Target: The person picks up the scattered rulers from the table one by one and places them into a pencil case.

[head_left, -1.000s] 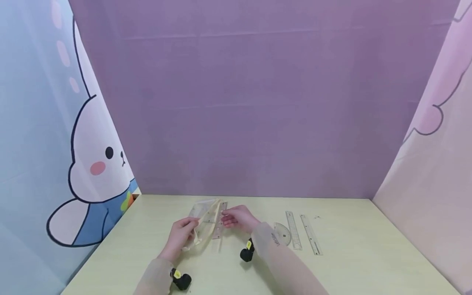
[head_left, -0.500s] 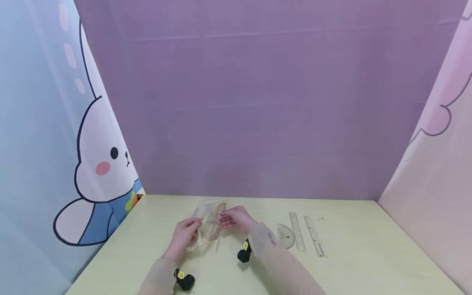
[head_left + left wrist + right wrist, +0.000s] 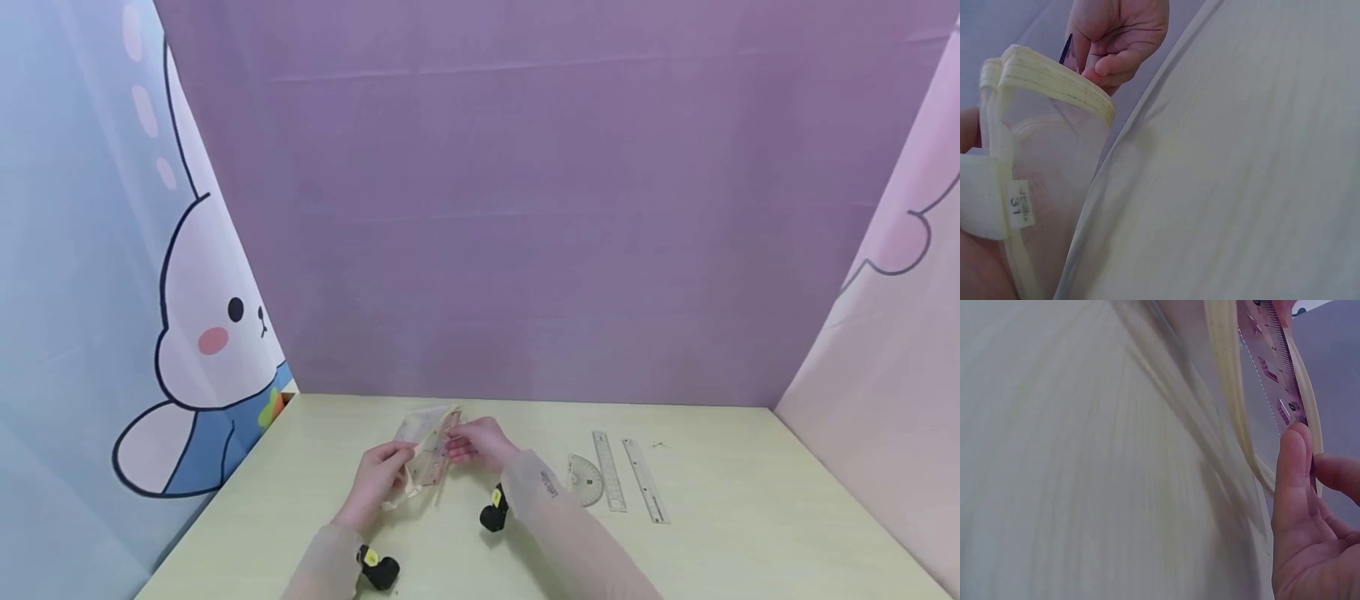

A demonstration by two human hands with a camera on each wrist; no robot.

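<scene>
My left hand (image 3: 377, 479) pinches the rim of a see-through mesh pouch (image 3: 1054, 75) with pale yellow trim and a small white tag (image 3: 1020, 203) marked 31. The pouch is held tilted above the table, its mouth facing right. With thumb and fingers, my right hand (image 3: 483, 442) pinches one end of a clear ruler (image 3: 1269, 359) with pink printing. That ruler lies between the two edges of the pouch's mouth. The pouch's far end is partly hidden by folds and by the hands.
A clear protractor (image 3: 585, 481) and two clear rulers, one beside it (image 3: 610, 471) and one farther right (image 3: 645, 481), lie on the pale table (image 3: 750, 500). A purple curtain (image 3: 525, 208) hangs at the back. Black wrist cameras (image 3: 381, 571) sit on both wrists.
My right hand has shifted slightly left with the ruler, which stands deeper between the pouch's edges. The pouch's mouth looks narrower. The whole head view has moved a little.
</scene>
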